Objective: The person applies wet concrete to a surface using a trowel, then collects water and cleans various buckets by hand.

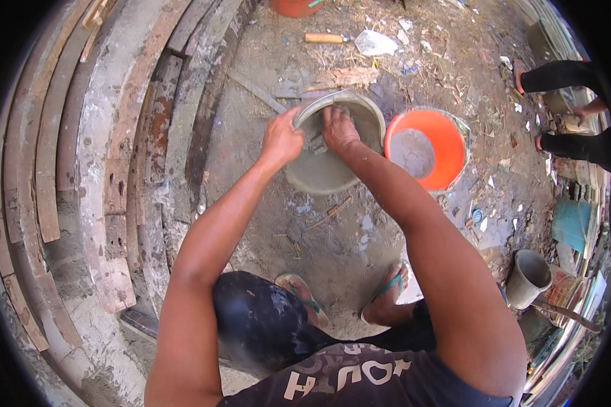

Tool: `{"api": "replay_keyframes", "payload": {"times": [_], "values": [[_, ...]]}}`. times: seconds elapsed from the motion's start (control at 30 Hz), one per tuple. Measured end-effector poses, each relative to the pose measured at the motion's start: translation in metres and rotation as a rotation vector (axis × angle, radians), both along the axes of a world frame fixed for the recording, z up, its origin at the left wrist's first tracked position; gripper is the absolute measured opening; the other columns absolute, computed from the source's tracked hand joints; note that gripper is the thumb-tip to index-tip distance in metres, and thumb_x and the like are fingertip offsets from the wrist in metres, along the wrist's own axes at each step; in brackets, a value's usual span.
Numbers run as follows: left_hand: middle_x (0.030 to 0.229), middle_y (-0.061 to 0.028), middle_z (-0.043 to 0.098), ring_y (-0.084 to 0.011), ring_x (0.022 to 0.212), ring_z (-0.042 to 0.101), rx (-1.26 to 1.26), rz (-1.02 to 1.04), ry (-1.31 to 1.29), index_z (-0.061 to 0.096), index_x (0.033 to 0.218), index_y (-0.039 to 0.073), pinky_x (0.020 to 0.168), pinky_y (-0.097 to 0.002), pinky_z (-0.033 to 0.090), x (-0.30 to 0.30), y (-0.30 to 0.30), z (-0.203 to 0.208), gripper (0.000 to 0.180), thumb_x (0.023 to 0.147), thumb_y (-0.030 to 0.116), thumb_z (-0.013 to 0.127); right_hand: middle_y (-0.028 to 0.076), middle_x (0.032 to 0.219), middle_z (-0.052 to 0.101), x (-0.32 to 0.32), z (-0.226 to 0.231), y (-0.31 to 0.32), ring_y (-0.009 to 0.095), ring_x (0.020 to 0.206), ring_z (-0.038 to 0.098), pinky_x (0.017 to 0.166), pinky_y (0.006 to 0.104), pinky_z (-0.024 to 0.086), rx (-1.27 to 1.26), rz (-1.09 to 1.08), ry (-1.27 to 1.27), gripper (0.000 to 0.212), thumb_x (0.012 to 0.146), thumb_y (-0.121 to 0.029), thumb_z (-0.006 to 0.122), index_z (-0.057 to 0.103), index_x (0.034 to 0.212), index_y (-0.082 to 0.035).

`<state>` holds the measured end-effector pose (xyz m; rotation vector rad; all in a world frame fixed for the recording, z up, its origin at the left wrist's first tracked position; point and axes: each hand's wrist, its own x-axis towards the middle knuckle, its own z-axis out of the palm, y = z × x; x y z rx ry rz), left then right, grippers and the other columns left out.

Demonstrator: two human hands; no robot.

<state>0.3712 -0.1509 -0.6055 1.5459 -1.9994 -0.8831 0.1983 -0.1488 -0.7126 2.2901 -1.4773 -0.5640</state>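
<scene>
A grey, cement-smeared bucket (322, 173) stands tilted on the wet ground ahead of me, with murky grey water low inside it. My left hand (283, 138) is closed on its left rim. Inside the bucket, my right hand (339, 129) presses against the far inner wall, fingers together and bent. Whatever those fingers hold, if anything, is hidden. Touching the grey bucket on its right is an orange bucket (443, 150) with greyish liquid in the bottom and a wire handle.
Long weathered planks (108, 156) lie stacked at the left. Wood scraps, a wooden-handled tool (324, 38) and a white scrap (375, 43) lie beyond the buckets. At right stand a grey pail (528, 279) and another person's legs (569, 76). My sandalled feet (387, 295) are close by.
</scene>
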Motion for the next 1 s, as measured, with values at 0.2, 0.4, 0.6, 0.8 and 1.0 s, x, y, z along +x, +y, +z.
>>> {"api": "replay_keyframes", "payload": {"times": [0.2,0.4,0.6,0.8,1.0], "values": [[0.133,-0.0200,0.060,-0.0361,0.120,0.059,-0.154,-0.147,0.149,0.062,0.130,0.010,0.100,-0.0398,0.048,-0.019,0.030,0.008,0.059,0.073,-0.003,0.052,0.017,0.115,0.066,0.043,-0.013,0.052,0.033,0.104,0.068,0.092,0.0452,0.051,0.457,-0.719,-1.002,0.035,0.098,-0.016,0.045,0.067,0.120,-0.001],[0.128,-0.0208,0.062,-0.0352,0.129,0.053,-0.116,-0.130,0.084,0.060,0.133,0.017,0.104,-0.0427,0.046,-0.010,0.029,0.010,0.064,0.074,-0.004,0.054,0.020,0.138,0.055,0.036,-0.001,0.063,0.031,0.122,0.057,0.095,0.0473,0.047,0.395,-0.240,-0.886,0.041,0.094,-0.020,0.054,0.063,0.129,-0.002],[0.131,-0.0176,0.061,-0.0400,0.130,0.050,-0.106,-0.163,0.067,0.061,0.132,0.014,0.109,-0.0430,0.042,-0.028,0.036,0.017,0.062,0.075,-0.010,0.056,0.007,0.150,0.047,-0.032,0.031,0.006,0.024,0.135,0.045,0.105,0.0446,0.035,0.367,0.113,0.081,0.042,0.093,-0.022,0.056,0.063,0.133,-0.010],[0.133,-0.0081,0.062,-0.0399,0.133,0.047,-0.118,-0.244,0.212,0.061,0.130,0.012,0.111,-0.0439,0.040,-0.032,0.037,0.017,0.062,0.072,-0.009,0.052,0.018,0.143,0.052,0.021,-0.015,0.059,0.028,0.133,0.048,0.105,0.0386,0.041,0.284,-0.556,-0.568,0.040,0.095,-0.021,0.050,0.063,0.130,-0.004],[0.136,-0.0051,0.061,-0.0361,0.135,0.046,-0.230,-0.245,0.153,0.062,0.128,0.008,0.113,-0.0430,0.039,0.001,0.035,0.002,0.061,0.070,-0.007,0.048,0.027,0.128,0.056,0.076,-0.001,0.104,0.042,0.116,0.057,0.102,0.0482,0.043,0.239,-0.281,-1.631,0.040,0.092,-0.022,0.052,0.059,0.126,-0.002]]}}
